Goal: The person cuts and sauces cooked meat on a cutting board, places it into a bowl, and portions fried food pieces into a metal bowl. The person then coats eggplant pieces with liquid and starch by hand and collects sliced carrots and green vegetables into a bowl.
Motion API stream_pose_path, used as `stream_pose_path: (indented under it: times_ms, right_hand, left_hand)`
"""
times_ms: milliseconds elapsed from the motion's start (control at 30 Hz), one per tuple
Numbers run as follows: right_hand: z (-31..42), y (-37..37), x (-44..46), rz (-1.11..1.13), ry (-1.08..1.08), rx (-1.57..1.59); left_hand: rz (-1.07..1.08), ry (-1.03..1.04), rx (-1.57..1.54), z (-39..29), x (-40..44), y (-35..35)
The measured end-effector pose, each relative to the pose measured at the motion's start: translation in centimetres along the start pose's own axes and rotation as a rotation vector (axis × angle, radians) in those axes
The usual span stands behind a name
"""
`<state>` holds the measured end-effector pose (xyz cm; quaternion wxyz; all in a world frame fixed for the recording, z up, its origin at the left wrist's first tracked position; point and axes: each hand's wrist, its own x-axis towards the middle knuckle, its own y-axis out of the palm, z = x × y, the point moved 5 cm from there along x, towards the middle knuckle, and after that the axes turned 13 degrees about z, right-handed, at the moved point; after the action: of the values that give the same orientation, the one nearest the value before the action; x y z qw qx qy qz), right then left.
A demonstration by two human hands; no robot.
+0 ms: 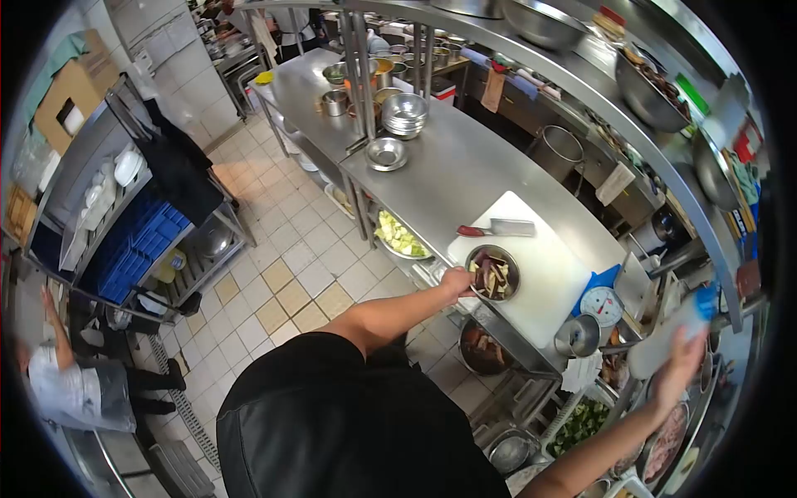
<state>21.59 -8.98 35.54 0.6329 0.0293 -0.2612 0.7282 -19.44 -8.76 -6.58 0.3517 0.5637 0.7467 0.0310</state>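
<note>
My left hand (456,283) grips the rim of a metal bowl (517,275) at the near edge of the white cutting board (554,292). Brown and pale strips of food (491,274) lie in the bowl. Behind it on the board rests a cleaver (510,227) with a red handle. Out to the right, my right hand (682,365) is closed around a whitish bottle (662,342) with a blue cap. The bottle is tilted and slightly blurred, above the containers at the right.
A dial scale (599,305) and a metal cup (578,335) stand right of the board. Stacked metal bowls (405,114) sit farther back on the steel counter (465,166). An overhead shelf (581,75) crosses above. Another person (75,382) is at the far left.
</note>
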Motion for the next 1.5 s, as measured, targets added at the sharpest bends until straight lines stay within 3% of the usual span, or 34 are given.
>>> stream_pose_path:
  times_ms: [33,133,167,233,267,300,467,567,700,833,1033,1167,1500]
  right_hand:
    - [-1.7,3.2,-1.8,-0.003,0.029,-0.029]
    - [-10.4,10.3,-4.4,0.425,0.240,0.054]
    - [-16.3,11.8,-5.5,0.422,0.333,-0.182]
    - [-11.5,18.5,-6.1,0.643,0.470,-0.372]
    - [-14.1,19.7,-6.3,0.686,0.375,-0.524]
    - [-12.3,21.5,-6.0,0.795,0.407,-0.541]
    - [-8.6,26.5,-5.5,1.004,0.410,-1.017]
    - [-7.2,27.3,-3.8,1.021,0.366,-1.286]
    - [-5.7,27.3,-0.9,0.951,0.401,-1.383]
    - [-3.3,29.9,-0.5,1.030,0.368,-1.365]
    - [-2.2,27.7,-0.2,0.913,0.494,-1.416]
    - [-1.0,27.6,-3.5,1.045,0.602,-1.443]
    - [1.2,26.8,-3.6,0.900,0.521,-1.390]
  left_hand:
    - [0.007,0.000,-0.004,0.0,-0.8,-0.3]
    - [0.050,0.012,0.095,-1.8,-4.5,-0.1]
    - [0.036,0.022,0.100,-1.4,-4.4,-0.3]
    - [0.202,0.117,-0.013,1.0,-2.1,-1.8]
    - [0.174,0.024,0.072,-0.5,-3.5,-1.3]
    - [0.202,-0.044,0.103,-1.6,-4.4,-0.4]
    - [0.261,-0.097,0.160,-2.5,-4.0,-1.2]
    - [0.288,-0.127,0.214,-3.7,-4.3,-1.1]
    - [0.321,-0.141,0.233,-4.6,-3.7,-1.1]
    - [0.369,-0.162,0.224,-5.2,-3.9,-0.9]
    - [0.427,-0.179,0.204,-6.4,-4.6,-1.0]
    - [0.468,-0.180,0.210,-6.6,-4.8,-1.4]
    - [0.531,-0.190,0.232,-6.3,-8.5,1.3]
